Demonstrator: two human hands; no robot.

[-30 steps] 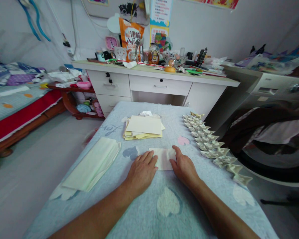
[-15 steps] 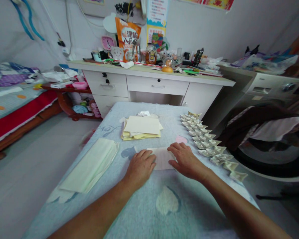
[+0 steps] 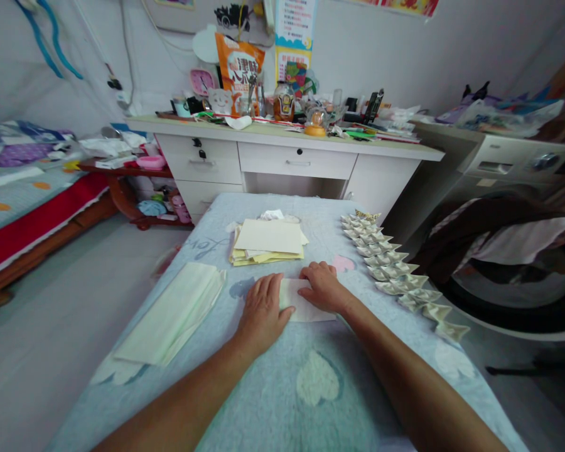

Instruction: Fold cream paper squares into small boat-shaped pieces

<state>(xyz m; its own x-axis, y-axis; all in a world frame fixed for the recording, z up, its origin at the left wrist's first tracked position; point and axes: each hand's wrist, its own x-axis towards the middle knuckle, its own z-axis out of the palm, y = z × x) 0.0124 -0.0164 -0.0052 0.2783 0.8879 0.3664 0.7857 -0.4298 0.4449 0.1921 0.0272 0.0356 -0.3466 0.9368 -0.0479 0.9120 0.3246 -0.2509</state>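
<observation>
A pale folded sheet of paper (image 3: pixel 301 309) lies flat on the cloth-covered table. My left hand (image 3: pixel 263 309) rests over its left end, fingers stretched forward and thumb spread onto the paper. At the sheet's upper edge, my right hand (image 3: pixel 322 285) has its fingers bent and pressed together, the thumb on the paper. Beyond my hands sits a stack of cream and yellow paper (image 3: pixel 270 237). Left of my left hand lies a pile of long pale folded sheets (image 3: pixel 169 314). Folded paper boats (image 3: pixel 390 270) stand in a row to the right.
The light blue tablecloth (image 3: pixel 245 408) has heart prints. A white desk (image 3: pixel 299 157) crowded with jars and packets stands behind the table. On the right is a washing machine (image 3: pixel 513 163) with clothes hanging from its door; a bed (image 3: pixel 37 220) is at the left.
My right hand has moved left and slightly away from me, from the sheet's right end to its upper edge. My left hand has stayed at the left end, its thumb now more spread.
</observation>
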